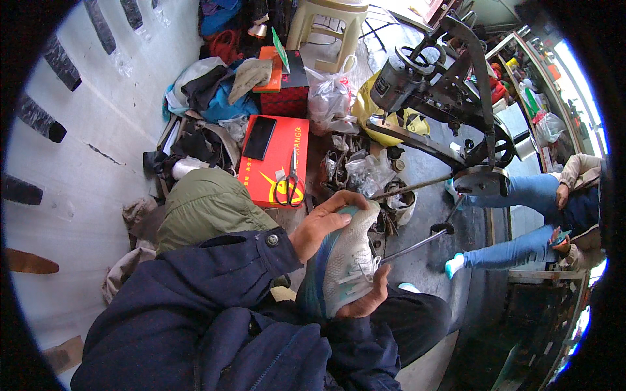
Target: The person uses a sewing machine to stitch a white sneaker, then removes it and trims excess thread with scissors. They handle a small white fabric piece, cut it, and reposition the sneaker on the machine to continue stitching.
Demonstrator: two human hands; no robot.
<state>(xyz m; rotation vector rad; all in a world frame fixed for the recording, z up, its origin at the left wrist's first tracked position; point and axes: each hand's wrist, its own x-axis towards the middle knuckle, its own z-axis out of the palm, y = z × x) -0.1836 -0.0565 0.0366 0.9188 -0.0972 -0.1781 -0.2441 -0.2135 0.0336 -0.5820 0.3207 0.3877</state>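
A white mesh sneaker (350, 257) with white laces and a blue-grey sole is held up over my lap, turned on its side. My left hand (328, 220) grips its far end, thumb on the upper and fingers over the edge. My right hand (369, 298) is wrapped round the near end, with its thumb up beside the laces; the other fingers are mostly hidden beneath the shoe. Just beyond my left hand, black-handled scissors (291, 179) and a dark phone (259, 138) lie on a red box (266, 176).
A black hand-cranked sewing machine (417, 78) stands ahead on the right. Plastic bags and small parts (365, 173) crowd its base. Cloth and bags (208, 91) are heaped at the left, below a beige stool (329, 32). A seated person in jeans (515, 225) is at the right.
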